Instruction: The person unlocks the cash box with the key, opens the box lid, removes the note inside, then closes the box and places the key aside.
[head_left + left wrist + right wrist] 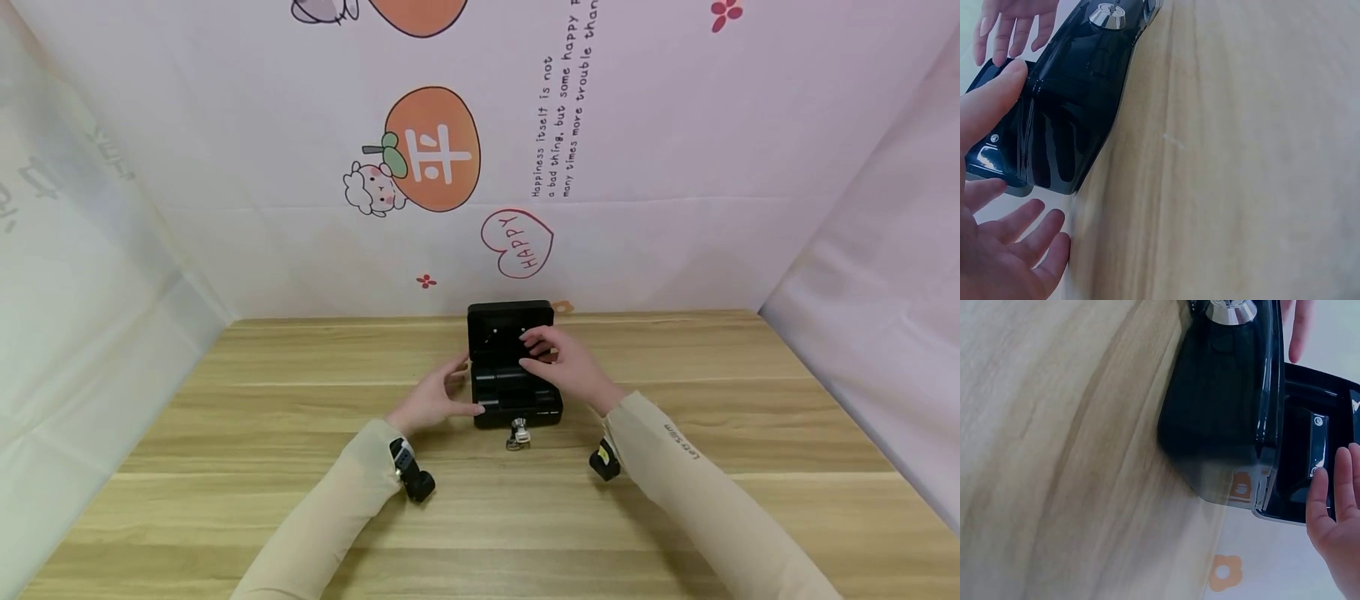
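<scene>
A black cash box (487, 417) stands on the wooden table with its lid (512, 307) raised at the back. Keys (518, 435) hang at the lock on its front; the round silver lock (1107, 17) shows in the left wrist view. My left hand (431, 403) is at the box's left side, thumb tip right at the front left corner, the other fingers spread behind. Over the right part of the box, my right hand (572, 368) reaches toward the lid with loosely bent fingers and nothing between them. Dark compartments show inside, partly covered by this hand.
The wooden table (300, 450) extends around the box on both sides and in front. Close behind the lid hangs a white printed cloth (637, 250), with more cloth on the left and right. Each wrist wears a small black camera (422, 486).
</scene>
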### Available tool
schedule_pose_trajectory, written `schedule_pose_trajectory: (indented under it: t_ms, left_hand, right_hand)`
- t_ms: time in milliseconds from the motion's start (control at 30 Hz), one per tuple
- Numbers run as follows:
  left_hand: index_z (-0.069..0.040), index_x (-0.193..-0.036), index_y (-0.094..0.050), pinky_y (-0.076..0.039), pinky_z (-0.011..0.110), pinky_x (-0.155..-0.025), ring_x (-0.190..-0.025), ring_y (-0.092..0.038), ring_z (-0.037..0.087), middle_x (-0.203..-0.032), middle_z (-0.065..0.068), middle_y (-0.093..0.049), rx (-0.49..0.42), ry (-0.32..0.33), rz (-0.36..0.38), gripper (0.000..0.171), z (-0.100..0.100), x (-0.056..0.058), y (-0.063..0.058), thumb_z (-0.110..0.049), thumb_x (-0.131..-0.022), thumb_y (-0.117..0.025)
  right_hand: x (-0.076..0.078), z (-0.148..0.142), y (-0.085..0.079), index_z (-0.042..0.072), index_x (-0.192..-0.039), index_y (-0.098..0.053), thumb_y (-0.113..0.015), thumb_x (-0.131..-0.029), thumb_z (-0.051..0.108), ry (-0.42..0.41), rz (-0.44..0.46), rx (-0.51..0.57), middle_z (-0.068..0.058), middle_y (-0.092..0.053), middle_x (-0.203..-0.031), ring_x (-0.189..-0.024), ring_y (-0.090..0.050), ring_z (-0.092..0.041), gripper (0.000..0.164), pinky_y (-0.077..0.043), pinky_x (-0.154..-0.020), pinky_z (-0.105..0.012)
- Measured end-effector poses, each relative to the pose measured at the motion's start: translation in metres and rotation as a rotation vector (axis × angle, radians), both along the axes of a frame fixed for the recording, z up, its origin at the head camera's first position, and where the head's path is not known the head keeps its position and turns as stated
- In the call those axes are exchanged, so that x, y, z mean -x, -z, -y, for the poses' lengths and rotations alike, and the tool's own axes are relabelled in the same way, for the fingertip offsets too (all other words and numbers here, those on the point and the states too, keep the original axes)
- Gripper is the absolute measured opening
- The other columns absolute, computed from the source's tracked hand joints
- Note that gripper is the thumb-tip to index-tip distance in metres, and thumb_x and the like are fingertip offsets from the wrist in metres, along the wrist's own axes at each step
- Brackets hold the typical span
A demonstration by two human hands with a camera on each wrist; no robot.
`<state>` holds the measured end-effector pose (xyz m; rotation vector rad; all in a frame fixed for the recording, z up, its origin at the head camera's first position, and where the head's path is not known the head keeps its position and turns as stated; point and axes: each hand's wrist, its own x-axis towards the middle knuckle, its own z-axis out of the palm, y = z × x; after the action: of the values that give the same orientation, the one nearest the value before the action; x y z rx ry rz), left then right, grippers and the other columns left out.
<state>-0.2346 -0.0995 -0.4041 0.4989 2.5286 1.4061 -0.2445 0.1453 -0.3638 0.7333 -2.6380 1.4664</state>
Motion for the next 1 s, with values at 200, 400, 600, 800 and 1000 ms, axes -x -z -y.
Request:
schedule_pose_trajectory:
  t_ms: [200,400,600,800,1000]
  left_hand:
    - [-0.011,-0.151,-0.023,-0.031,0.047,-0.111,-0.135,-0.038,0.035,-0.148,0.016,-0.038,0.015,0.025,0.015,0.093,-0.002,-0.002,0.000,-0.019,-0.077,-0.080]
    - [-0.009,-0.151,-0.023,-0.031,0.047,-0.111,-0.134,-0.038,0.035,-0.148,0.017,-0.038,0.042,0.043,0.026,0.094,-0.002,-0.002,0.001,-0.021,-0.077,-0.080]
    - [-0.011,-0.151,-0.023,-0.030,0.045,-0.112,-0.136,-0.037,0.033,-0.149,0.016,-0.037,0.054,0.059,0.029,0.093,0.001,0.000,0.004,-0.022,-0.078,-0.079]
    - [-0.011,-0.151,-0.024,-0.028,0.046,-0.112,-0.137,-0.035,0.033,-0.151,0.015,-0.034,0.024,0.078,0.042,0.090,0.003,0.003,0.008,-0.021,-0.079,-0.078]
    - [-0.013,-0.151,-0.023,-0.028,0.045,-0.112,-0.137,-0.035,0.032,-0.151,0.015,-0.034,0.015,0.087,0.044,0.092,0.005,0.002,0.008,-0.026,-0.078,-0.079]
  right_hand:
    - [-0.002,0.002,0.000,0.000,-0.121,-0.057,-0.066,-0.088,0.013,-0.052,-0.048,-0.127,-0.019,-0.058,-0.116,-0.102,-0.057,-0.031,0.036,-0.048,-0.088,-0.047]
    - [-0.002,0.003,0.003,0.002,-0.119,-0.060,-0.068,-0.087,0.018,-0.114,-0.099,-0.256,-0.013,-0.059,-0.116,-0.102,-0.058,-0.028,0.036,-0.049,-0.088,-0.044]
    - [-0.002,0.005,0.007,0.004,-0.119,-0.061,-0.070,-0.086,0.019,-0.164,-0.138,-0.380,-0.012,-0.059,-0.116,-0.101,-0.059,-0.028,0.037,-0.049,-0.088,-0.043]
    - [-0.004,0.009,0.008,0.005,-0.116,-0.063,-0.070,-0.085,0.016,-0.201,-0.175,-0.469,-0.011,-0.060,-0.112,-0.097,-0.060,-0.026,0.034,-0.052,-0.084,-0.040]
    - [-0.003,0.012,0.007,0.007,-0.111,-0.065,-0.070,-0.085,0.013,-0.223,-0.190,-0.512,-0.007,-0.063,-0.105,-0.093,-0.061,-0.022,0.026,-0.052,-0.083,-0.036]
